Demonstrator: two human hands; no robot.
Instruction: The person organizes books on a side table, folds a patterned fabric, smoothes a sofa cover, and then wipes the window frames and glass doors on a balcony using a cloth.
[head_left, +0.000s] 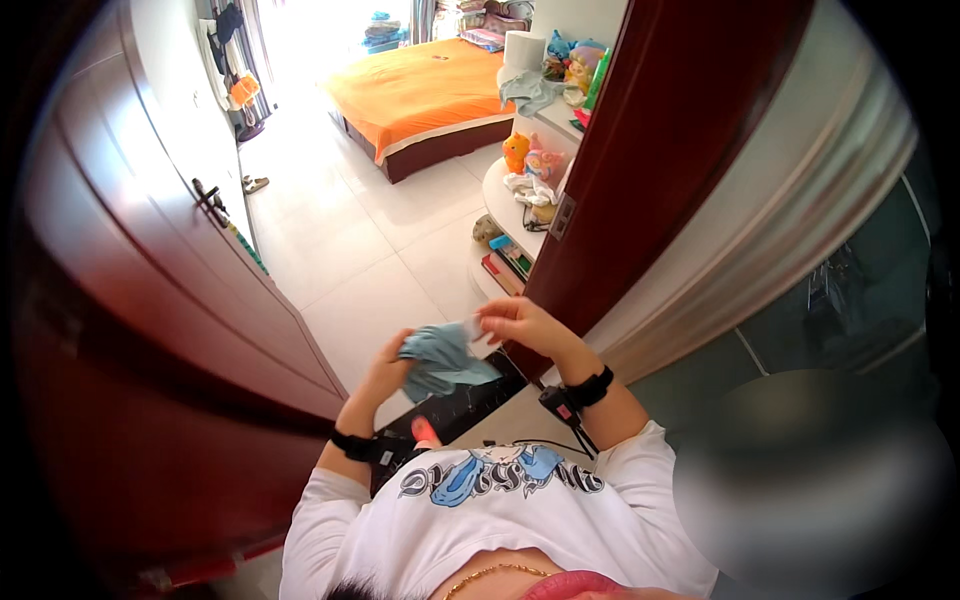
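In front of my chest, my left hand (388, 369) grips one side of a crumpled blue-green cloth (448, 360). The rest of the cloth hangs loosely over the dark threshold. On its other side, my right hand (521, 324) has its fingertips at a small white piece (472, 328), which is blurred. I cannot tell whether that piece belongs to the cloth or is separate. Both hands are at about the same height, in the doorway.
A dark red door (172, 247) stands open at left, its door frame (637, 150) at right. Beyond are a bed (427, 82) with an orange cover and white rounded shelves (506, 199) holding toys, cloths and books. A black stone threshold (480, 401) crosses the floor.
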